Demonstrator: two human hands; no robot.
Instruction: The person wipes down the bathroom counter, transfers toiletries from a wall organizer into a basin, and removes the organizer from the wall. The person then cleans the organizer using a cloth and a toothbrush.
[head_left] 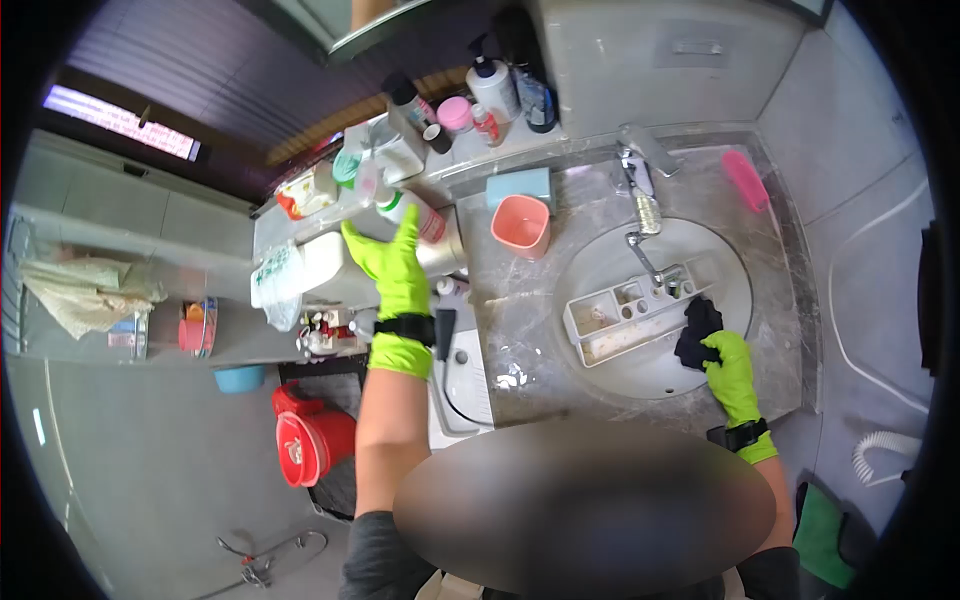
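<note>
My left hand point(392, 275), in a bright yellow-green rubber glove, reaches over the left end of the counter with thumb and fingers spread. Its fingertips are right by a bottle point(428, 222) with a green collar and a pink label, which the fingers partly overlap. In the sink basin point(735, 280), my right hand point(733, 375), gloved the same way, grips a bunched black cloth point(698, 335). That cloth lies against the right end of a white divided organizer tray point(625, 340), which sits in the basin under the faucet point(645, 195) and has brownish stains in its compartments.
A pink cup point(521, 226) stands before a light blue box point(520, 186) left of the sink. On the back ledge are a pump bottle point(492, 88), a pink-lidded jar point(455, 114) and other toiletries. A pink brush-like item point(745, 180) lies right. A red bucket point(318, 445) stands lower left.
</note>
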